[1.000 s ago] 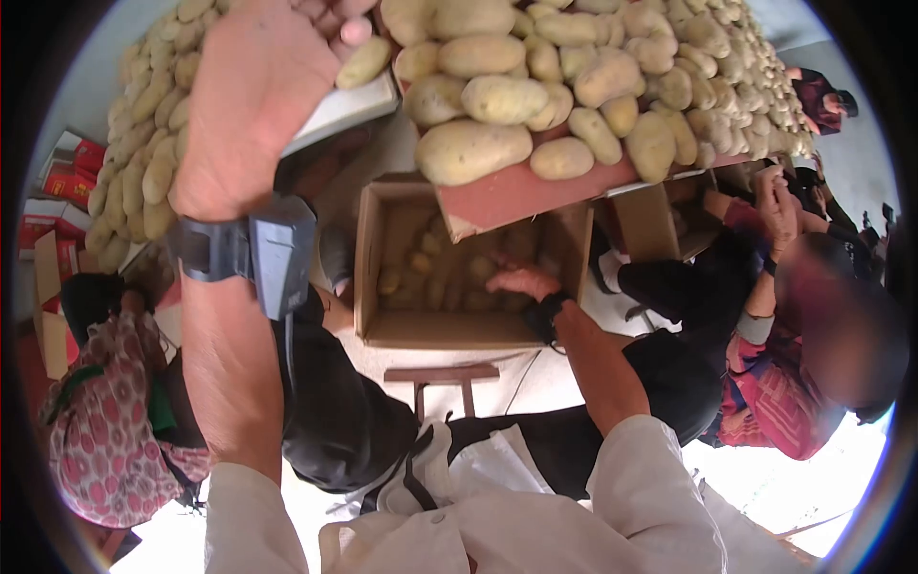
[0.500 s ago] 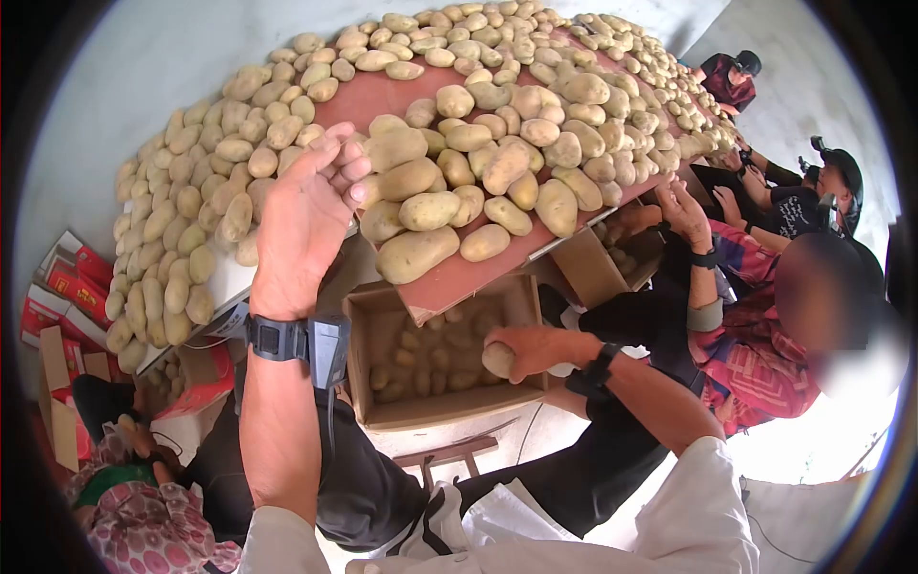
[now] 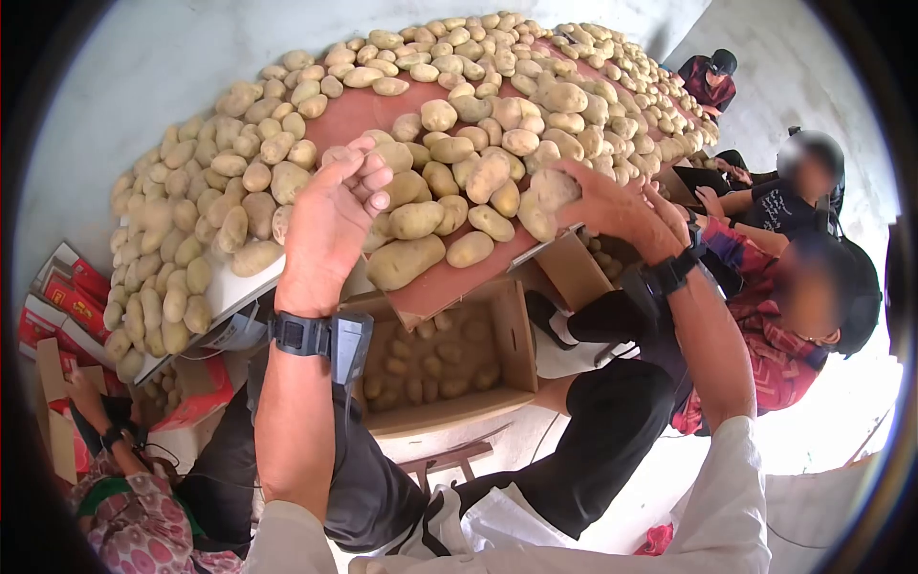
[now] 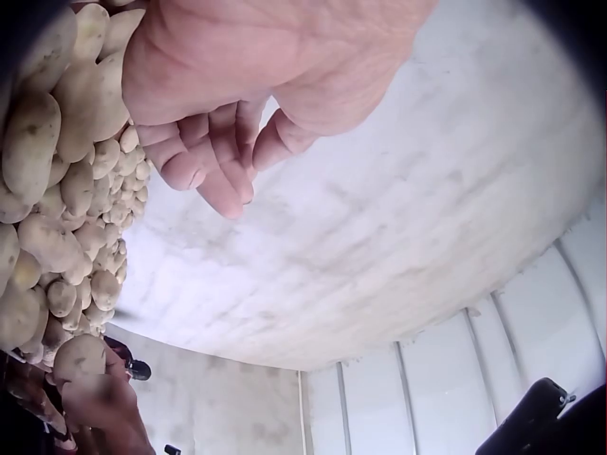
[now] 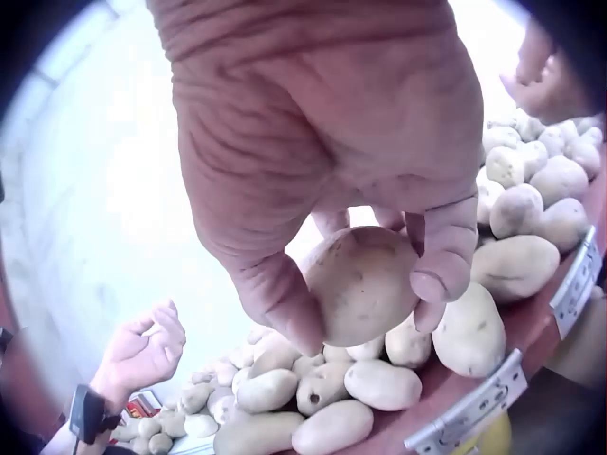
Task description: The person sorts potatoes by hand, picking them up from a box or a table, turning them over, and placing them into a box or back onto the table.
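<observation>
My right hand grips a round potato between thumb and fingers, close over the potatoes at the near edge of the reddish tabletop. In the right wrist view the fingertips sit on both sides of it. My left hand hovers beside the front of the potato pile with nothing in it. Its fingers hang loosely curled in the left wrist view. Below the table edge stands a cardboard box with many potatoes on its bottom.
Potatoes also cover the white table section on the left. Red and white cartons stack at far left. A person in a patterned red top sits close on my right, another person at lower left. A wooden stool stands below the box.
My right hand was down in the box, then rose above it gripping a potato, and now holds it up at the pile. My left hand stays by the pile. The head view has shifted.
</observation>
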Motion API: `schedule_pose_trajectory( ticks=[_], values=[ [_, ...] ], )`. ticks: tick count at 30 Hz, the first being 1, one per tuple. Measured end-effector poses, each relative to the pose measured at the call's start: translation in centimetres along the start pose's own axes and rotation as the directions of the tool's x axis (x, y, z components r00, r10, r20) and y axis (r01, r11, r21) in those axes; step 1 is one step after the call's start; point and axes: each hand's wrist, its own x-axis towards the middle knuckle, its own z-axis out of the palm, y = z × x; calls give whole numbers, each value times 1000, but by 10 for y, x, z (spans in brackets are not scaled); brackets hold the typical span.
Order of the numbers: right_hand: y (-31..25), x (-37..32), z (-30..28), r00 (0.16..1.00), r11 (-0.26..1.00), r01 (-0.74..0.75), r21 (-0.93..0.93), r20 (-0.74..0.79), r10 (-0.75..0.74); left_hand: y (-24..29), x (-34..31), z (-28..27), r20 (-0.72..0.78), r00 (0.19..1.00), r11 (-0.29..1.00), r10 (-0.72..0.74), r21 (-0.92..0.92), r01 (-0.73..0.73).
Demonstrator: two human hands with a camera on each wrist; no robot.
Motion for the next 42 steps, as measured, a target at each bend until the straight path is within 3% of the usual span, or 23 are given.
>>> schedule_pose_trajectory(
  ticks=[1,4,6,8,10,12,16,18,20,22,25,27,28,30,31,33,35,36,37,41,42],
  values=[
    [10,19,-1,991,991,111,-71,-61,-116,-1,1,-2,1,1000,1000,5,2,-5],
    [-13,47,-4,975,984,165,-69,-138,-173,-3,3,-4,-25,1000,1000,-4,22,5],
    [4,93,-5,969,981,181,-72,-158,-191,-3,3,-4,-43,999,1000,-7,23,8],
    [2,124,-6,922,938,285,-199,-211,-325,-3,1,1,-59,998,1000,-11,26,13],
    [-5,149,-8,929,951,272,-149,-217,-300,-2,0,4,-75,997,1000,-15,26,17],
    [-13,170,-10,906,922,251,-296,-263,-331,-2,1,4,-69,997,1000,-17,24,19],
    [-28,203,-7,899,931,160,-329,-340,-275,1,-3,9,-94,995,999,-13,33,16],
    [-11,227,7,867,908,214,-359,-358,-346,1,-3,9,-96,995,999,-18,37,22],
    [-1,241,17,919,897,109,-429,-301,-255,2,-4,8,-104,994,999,-15,38,19],
    [5,245,20,921,898,102,-427,-301,-248,3,-3,4,-109,994,999,-13,40,18],
    [13,243,15,878,857,169,-486,-321,-355,5,-1,-7,-84,996,1000,-13,24,15],
    [6,239,1,946,926,44,-376,-283,-160,6,-1,-9,-92,996,1000,-15,23,17],
    [4,234,0,945,925,43,-377,-284,-160,8,0,-9,-90,996,1000,-15,21,17],
    [11,223,0,868,919,118,-376,-411,-280,8,-2,-9,-93,996,1000,-5,29,8],
    [15,217,-4,874,921,111,-374,-404,-270,8,-2,-9,-99,995,1000,-16,24,19],
    [25,200,-4,686,762,334,-555,-411,-600,6,-1,-13,-72,997,1000,12,15,-11],
    [20,146,1,666,813,478,-333,-466,-582,7,5,-16,-67,998,1000,7,27,-5],
    [6,109,9,741,866,497,-60,-491,-459,7,3,-19,-32,999,999,32,44,-30],
    [-3,82,15,759,868,496,11,-492,-428,8,1,-19,-61,998,999,13,39,-11],
    [-12,-15,49,786,906,420,47,-518,-338,17,-10,-6,-37,998,998,41,48,-39],
    [-10,-34,56,861,930,335,154,-451,-235,18,-13,-1,-29,999,999,37,5,-36]
  ],
)
